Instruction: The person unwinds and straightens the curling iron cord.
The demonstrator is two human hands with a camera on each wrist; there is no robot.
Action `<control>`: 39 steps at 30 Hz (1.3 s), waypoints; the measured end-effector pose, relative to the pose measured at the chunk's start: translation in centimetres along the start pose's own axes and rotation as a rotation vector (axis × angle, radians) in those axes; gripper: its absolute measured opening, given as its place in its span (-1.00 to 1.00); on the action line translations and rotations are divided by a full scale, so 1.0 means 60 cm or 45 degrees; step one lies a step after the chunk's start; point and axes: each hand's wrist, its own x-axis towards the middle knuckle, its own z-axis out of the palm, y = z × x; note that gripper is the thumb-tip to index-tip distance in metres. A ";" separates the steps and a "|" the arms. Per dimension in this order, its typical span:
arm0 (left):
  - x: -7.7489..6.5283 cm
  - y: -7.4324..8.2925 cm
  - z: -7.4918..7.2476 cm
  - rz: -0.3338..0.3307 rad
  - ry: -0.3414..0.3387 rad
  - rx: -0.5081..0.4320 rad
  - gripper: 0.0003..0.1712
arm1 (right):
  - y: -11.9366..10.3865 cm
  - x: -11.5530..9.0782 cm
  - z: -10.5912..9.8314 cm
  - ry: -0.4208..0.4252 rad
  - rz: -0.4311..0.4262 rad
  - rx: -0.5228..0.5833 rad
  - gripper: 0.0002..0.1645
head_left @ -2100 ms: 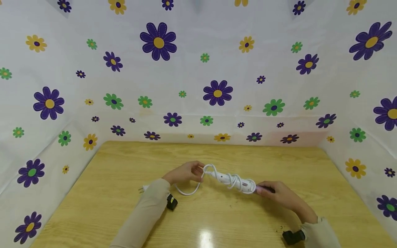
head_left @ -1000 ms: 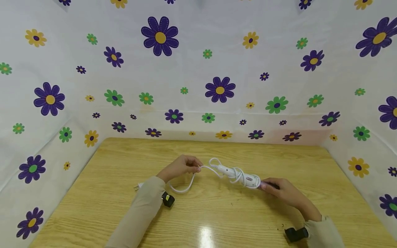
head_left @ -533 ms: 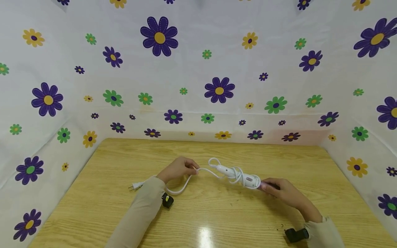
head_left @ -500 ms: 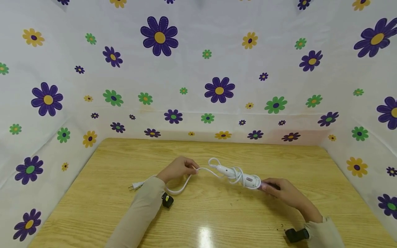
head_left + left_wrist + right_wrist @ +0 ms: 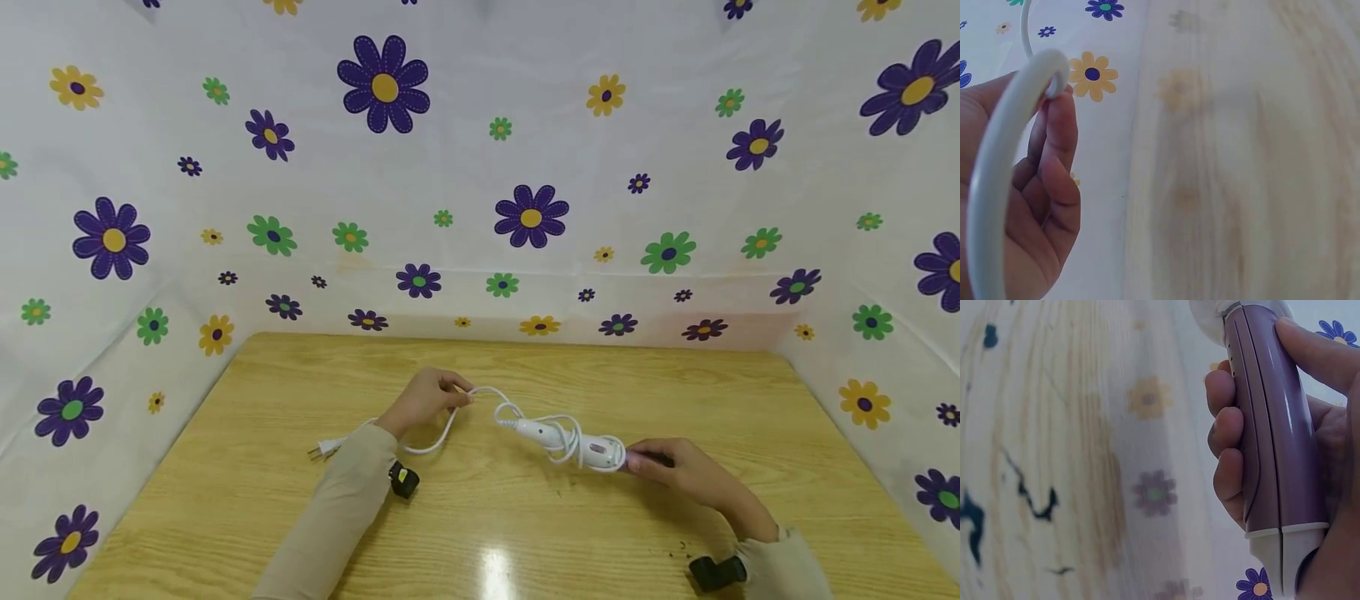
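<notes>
A white and purple hair straightener point(image 5: 596, 450) is held over the table at the right of centre in the head view. My right hand point(image 5: 678, 473) grips its purple part point(image 5: 1282, 425), fingers wrapped round one side and thumb on the other. Loops of white power cord point(image 5: 566, 442) are wound round its white part. My left hand point(image 5: 426, 398) pinches the cord between thumb and fingertips, and a length of it arcs across to the straightener. In the left wrist view the cord point(image 5: 997, 169) passes close before the palm. The two-pin plug point(image 5: 326, 448) sticks out beyond the left sleeve.
The wooden table point(image 5: 480, 517) lies under both hands. A white cloth point(image 5: 465, 167) printed with flowers encloses it at the back and both sides. Small dark marks point(image 5: 682, 548) show on the tabletop near the right wrist.
My left hand has moved left and slightly away from me, pulling the cord with it. More of the plug shows past the sleeve. The straightener has shifted a little, still in my right hand.
</notes>
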 end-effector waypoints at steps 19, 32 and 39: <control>-0.020 0.022 -0.049 0.058 0.041 -0.079 -0.62 | 0.005 0.012 0.006 0.025 0.043 -0.141 -0.61; -0.056 -0.009 -0.082 0.123 -0.056 -0.082 -0.63 | 0.012 0.002 0.004 0.127 0.128 -0.147 -0.57; -0.061 -0.035 -0.086 0.075 -0.158 -0.025 -0.66 | 0.013 -0.002 -0.002 0.116 0.163 -0.097 -0.53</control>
